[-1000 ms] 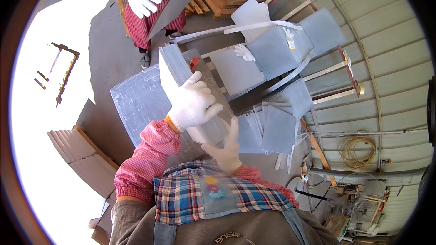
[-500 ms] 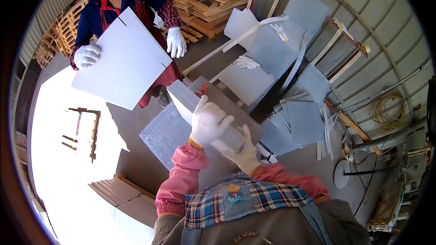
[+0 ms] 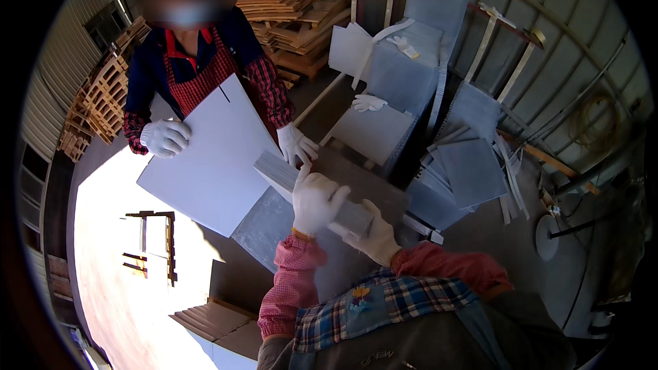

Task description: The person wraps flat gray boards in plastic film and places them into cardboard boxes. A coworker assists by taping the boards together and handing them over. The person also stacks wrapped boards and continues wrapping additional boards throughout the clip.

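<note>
A bundle of narrow grey-white plastic sheets (image 3: 277, 170) stands on edge, slanting toward me over a dark work surface (image 3: 367, 181). My left hand (image 3: 315, 204), in a white knit glove, grips the bundle across its middle, index finger stretched along it. At its near end, my gloved right hand (image 3: 375, 236) holds the bundle between thumb and fingers. Opposite me, a co-worker's gloved hand (image 3: 296, 145) reaches to the bundle's far end. The co-worker's other hand (image 3: 164, 138) holds a large white slotted sheet (image 3: 212, 157).
A grey sheet (image 3: 264, 219) lies under the white one. To the right are stacked grey sheets (image 3: 404, 72) with loose gloves (image 3: 369, 103) and a pile of panels (image 3: 469, 171). Wooden frames (image 3: 295, 17) are heaped behind; folded cardboard (image 3: 212, 322) lies at lower left.
The co-worker has stepped closer, bringing the large white sheet lower and nearer, and one hand has come to the bundle's far end. My view has shifted slightly; my hands keep their hold.
</note>
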Tool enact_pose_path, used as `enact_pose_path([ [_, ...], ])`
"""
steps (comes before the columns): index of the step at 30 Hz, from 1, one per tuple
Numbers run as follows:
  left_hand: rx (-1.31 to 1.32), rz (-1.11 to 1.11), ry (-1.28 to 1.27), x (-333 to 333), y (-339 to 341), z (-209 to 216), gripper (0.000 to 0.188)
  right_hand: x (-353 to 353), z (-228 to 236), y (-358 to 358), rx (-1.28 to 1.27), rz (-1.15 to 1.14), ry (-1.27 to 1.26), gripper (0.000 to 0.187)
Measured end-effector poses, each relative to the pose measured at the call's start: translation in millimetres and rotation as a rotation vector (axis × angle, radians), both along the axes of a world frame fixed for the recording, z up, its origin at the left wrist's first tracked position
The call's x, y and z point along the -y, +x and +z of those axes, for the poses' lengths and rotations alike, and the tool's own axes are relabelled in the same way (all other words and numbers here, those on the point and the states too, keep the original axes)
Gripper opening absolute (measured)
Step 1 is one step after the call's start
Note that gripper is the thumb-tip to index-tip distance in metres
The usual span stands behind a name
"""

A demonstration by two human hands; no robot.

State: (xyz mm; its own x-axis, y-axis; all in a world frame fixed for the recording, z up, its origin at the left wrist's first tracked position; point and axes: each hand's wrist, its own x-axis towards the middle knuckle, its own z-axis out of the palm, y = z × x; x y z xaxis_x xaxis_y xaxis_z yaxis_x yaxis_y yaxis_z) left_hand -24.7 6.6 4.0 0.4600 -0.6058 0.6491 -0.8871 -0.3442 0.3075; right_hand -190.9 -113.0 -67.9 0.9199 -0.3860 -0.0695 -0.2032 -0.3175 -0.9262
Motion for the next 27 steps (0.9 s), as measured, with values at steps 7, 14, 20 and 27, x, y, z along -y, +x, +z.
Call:
enact_pose_path([
  [7, -0.042, -0.002, 0.024, 0, -1, 0, 0.026, 1, 0, -3, -0.001, 0.016, 0.068, 0.101],
  [14, -0.05, 0.012, 0.031, 1, -4, 4, 0.026, 1, 4, -3, 0.016, 0.022, 0.051, 0.1],
  [20, -0.076, 0.012, 0.045, 2, -5, 2, 0.026, 4, 15, -4, -0.051, 0.035, 0.067, 0.097],
  [27, -0.044, 0.027, 0.015, 2, -4, 3, 0.025, 3, 11, -3, -0.01, 0.04, 0.079, 0.095],
])
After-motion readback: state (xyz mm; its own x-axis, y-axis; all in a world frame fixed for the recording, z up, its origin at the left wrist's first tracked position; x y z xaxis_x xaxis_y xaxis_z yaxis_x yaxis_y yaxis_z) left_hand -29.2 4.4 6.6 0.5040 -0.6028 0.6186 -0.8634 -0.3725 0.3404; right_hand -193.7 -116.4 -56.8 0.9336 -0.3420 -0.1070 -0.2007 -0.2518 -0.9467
